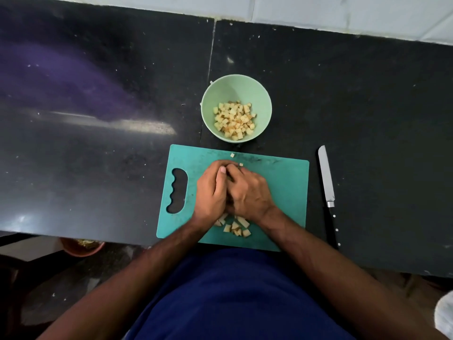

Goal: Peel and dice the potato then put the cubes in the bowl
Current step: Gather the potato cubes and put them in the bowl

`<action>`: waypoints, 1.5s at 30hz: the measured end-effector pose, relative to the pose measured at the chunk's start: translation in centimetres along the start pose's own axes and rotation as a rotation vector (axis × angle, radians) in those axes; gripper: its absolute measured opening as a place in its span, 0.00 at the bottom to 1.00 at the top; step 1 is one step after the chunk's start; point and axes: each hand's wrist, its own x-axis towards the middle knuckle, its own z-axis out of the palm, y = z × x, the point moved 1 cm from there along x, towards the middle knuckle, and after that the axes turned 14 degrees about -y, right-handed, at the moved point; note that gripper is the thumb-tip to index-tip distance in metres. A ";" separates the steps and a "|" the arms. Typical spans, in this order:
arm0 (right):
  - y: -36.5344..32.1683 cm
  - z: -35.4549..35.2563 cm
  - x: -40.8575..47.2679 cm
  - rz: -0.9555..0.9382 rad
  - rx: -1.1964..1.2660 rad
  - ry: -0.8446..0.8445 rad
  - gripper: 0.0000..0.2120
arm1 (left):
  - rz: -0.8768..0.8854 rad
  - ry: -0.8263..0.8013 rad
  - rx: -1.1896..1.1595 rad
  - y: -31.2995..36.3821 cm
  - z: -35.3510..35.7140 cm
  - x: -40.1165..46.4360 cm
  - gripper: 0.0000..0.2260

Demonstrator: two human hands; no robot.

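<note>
Two hands (232, 190) cupped together, grip contents hidden, on teal cutting board (289, 182) atop black stone counter (98, 143).

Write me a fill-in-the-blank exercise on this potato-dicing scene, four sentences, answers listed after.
1. The bowl holding potato cubes is pale ____ in colour.
2. The knife lies on the counter to the ____ of the cutting board.
3. The left hand and right hand are cupped together over the ____.
4. The board's handle hole is on its ____ side.

Answers: green; right; cutting board; left
</note>
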 end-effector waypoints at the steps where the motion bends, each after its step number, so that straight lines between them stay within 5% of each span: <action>1: 0.0 -0.3 0.4 0.006 0.024 -0.017 0.20 | -0.034 0.012 -0.033 0.2 0.0 0.2 0.16; 9: -0.5 -3.6 1.6 0.112 0.216 -0.254 0.23 | -0.235 0.047 -0.175 2.6 -0.5 1.3 0.19; 20: -0.3 -8.7 3.9 0.382 0.590 -0.400 0.26 | -0.523 -0.188 -0.279 6.0 -2.4 4.5 0.15; 26: -0.2 -13.8 5.5 0.365 0.565 -0.407 0.19 | -0.400 -0.255 -0.327 10.3 -4.0 6.2 0.16; 31: 2.3 -17.2 11.4 0.354 0.482 -0.305 0.14 | -0.309 -0.154 -0.298 13.6 -6.0 13.1 0.15; 37: 5.8 -15.9 14.6 0.289 0.473 -0.642 0.28 | -0.352 -0.157 -0.048 11.7 -6.4 15.8 0.20; 39: 6.8 -16.0 14.6 0.294 0.493 -0.687 0.25 | -0.331 -0.159 -0.044 11.5 -6.8 15.6 0.20; 45: 7.7 -16.0 12.5 0.315 0.540 -0.287 0.16 | -0.222 -0.198 0.048 11.7 -7.0 13.8 0.19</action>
